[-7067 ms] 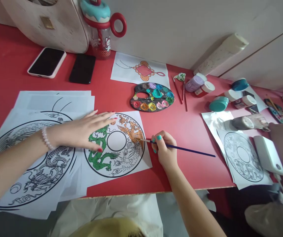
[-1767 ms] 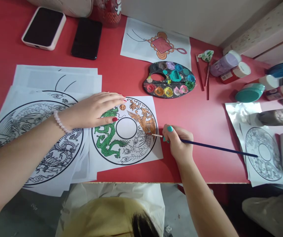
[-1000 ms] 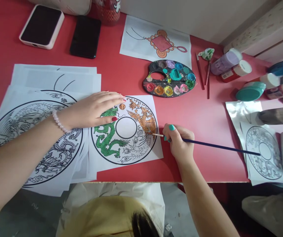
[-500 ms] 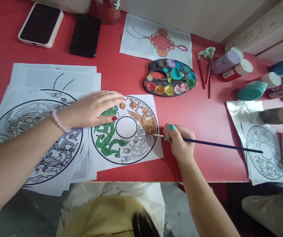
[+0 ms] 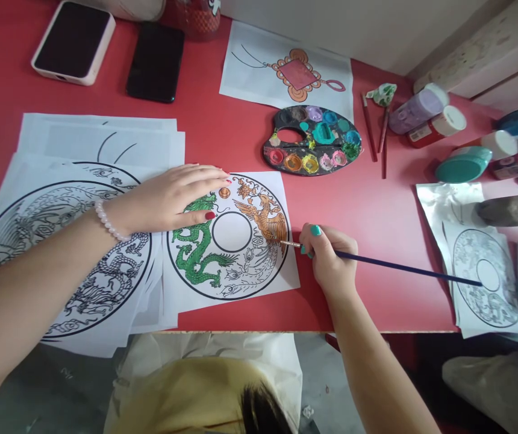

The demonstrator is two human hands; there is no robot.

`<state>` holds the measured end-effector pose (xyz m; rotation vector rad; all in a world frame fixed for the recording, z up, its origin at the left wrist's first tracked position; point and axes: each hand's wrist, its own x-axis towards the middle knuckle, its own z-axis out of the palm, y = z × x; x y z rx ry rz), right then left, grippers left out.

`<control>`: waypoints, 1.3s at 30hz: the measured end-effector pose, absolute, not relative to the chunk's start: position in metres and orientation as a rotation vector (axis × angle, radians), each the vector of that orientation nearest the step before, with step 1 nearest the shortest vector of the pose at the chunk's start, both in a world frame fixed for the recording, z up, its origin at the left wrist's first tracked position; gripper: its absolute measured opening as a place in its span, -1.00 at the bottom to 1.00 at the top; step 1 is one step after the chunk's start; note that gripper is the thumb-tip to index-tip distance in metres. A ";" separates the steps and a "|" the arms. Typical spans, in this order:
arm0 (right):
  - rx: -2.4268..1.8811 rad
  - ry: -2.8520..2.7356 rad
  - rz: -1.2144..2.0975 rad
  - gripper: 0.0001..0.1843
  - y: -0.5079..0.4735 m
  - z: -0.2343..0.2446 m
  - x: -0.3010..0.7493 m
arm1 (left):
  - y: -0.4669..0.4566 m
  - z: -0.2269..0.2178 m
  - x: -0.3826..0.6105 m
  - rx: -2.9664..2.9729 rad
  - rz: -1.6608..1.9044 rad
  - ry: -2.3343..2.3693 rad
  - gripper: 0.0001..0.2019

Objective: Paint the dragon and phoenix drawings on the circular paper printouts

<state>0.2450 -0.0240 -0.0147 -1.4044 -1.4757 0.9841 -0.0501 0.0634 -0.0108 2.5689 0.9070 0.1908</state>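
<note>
My right hand (image 5: 329, 256) is closed in a pinch round a long blue-handled paintbrush (image 5: 403, 269). Its tip touches the orange phoenix on the right side of a round dragon-and-phoenix colouring sheet (image 5: 229, 238). My left hand (image 5: 175, 196) lies flat, fingers stretched out, on the sheet's upper left beside the green dragon. The sheet lies on the red table (image 5: 362, 205) near the front edge.
A black paint palette (image 5: 311, 140) sits behind the sheet, with two red brushes (image 5: 376, 129) and several paint jars (image 5: 439, 123) to its right. Uncoloured sheets (image 5: 60, 223) are stacked at left. Two phones (image 5: 155, 53) lie at the back. Another sheet (image 5: 485, 277) lies at right.
Over the last half second the brush tip stays on the phoenix's wing with only slight motion. My left hand has not moved. The view has shifted slightly.
</note>
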 end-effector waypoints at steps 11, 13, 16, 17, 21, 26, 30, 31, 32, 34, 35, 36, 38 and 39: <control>-1.398 -1.458 0.999 -0.48 -0.024 -0.015 0.245 | 0.063 -0.011 -0.050 2.569 0.192 0.903 -0.23; -1.397 -1.432 1.017 -0.47 -0.025 -0.017 0.246 | 0.063 -0.011 -0.050 2.564 0.190 0.909 -0.23; -1.391 -1.402 1.034 -0.45 -0.025 -0.020 0.247 | 0.063 -0.012 -0.051 2.563 0.182 0.916 -0.23; -1.395 -1.394 1.029 -0.45 -0.025 -0.021 0.248 | 0.063 -0.012 -0.051 2.563 0.181 0.917 -0.23; -1.417 -1.371 0.994 -0.47 -0.024 -0.021 0.247 | 0.063 -0.012 -0.051 2.571 0.191 0.903 -0.23; -1.385 -1.374 0.996 -0.48 -0.024 -0.019 0.246 | 0.063 -0.011 -0.050 2.579 0.203 0.895 -0.25; -1.386 -1.369 1.003 -0.49 -0.024 -0.020 0.246 | 0.063 -0.011 -0.050 2.574 0.190 0.902 -0.23; -1.380 -1.368 1.005 -0.49 -0.024 -0.020 0.246 | 0.063 -0.011 -0.050 2.571 0.183 0.909 -0.23; -1.371 -1.368 1.005 -0.49 -0.025 -0.020 0.246 | 0.063 -0.011 -0.050 2.567 0.177 0.916 -0.23; -1.356 -1.368 1.006 -0.49 -0.025 -0.020 0.246 | 0.063 -0.010 -0.050 2.562 0.173 0.921 -0.23; -1.354 -1.369 1.006 -0.49 -0.024 -0.020 0.246 | 0.063 -0.010 -0.050 2.560 0.174 0.920 -0.23; -1.355 -1.369 1.006 -0.49 -0.024 -0.020 0.246 | 0.063 -0.010 -0.050 2.560 0.178 0.917 -0.23; -1.368 -1.372 1.003 -0.49 -0.024 -0.019 0.246 | 0.063 -0.010 -0.049 2.561 0.186 0.910 -0.23; -1.376 -1.376 1.000 -0.49 -0.024 -0.019 0.246 | 0.063 -0.010 -0.049 2.562 0.186 0.910 -0.23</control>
